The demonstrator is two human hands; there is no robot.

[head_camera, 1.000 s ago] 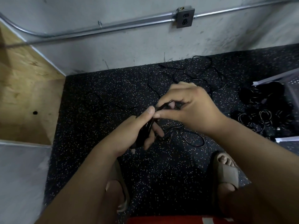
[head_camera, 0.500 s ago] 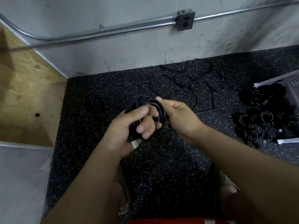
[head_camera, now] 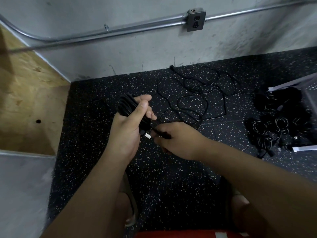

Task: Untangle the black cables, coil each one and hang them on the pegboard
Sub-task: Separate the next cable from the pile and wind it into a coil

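While the left hand grips the coiled cable, thumb and fingers curled round the whole bundle, the right hand pinches the cable's loose tail just to the right of it, fingers closed on a short black stretch. A pale connector tip pokes out of the near end of the bundle, between the two hands.

The step in hand looks like finishing this coil by securing the tail so the loops do not spring apart. To do it well, the left grip should be firm across all the loops while the right hand leads the tail around the waist of the bundle. Each turn should sit snug against the last, and the end should then be tucked through a loop. The tail wants to be taut but not kinked at the plug; too slack, and the coil would likely loosen once hung. The connector is best left free, not buried under the wraps.

Beyond the hands, a loose tangle of black cables sprawls on the speckled floor toward the far wall, not yet sorted. Well to the right lies a heap of coiled cables by a pale perforated panel at the right edge. That panel may be the pegboard, though too little of it shows to be sure. A metal conduit and an outlet box run along the far wall, and a plywood panel stands at the left.
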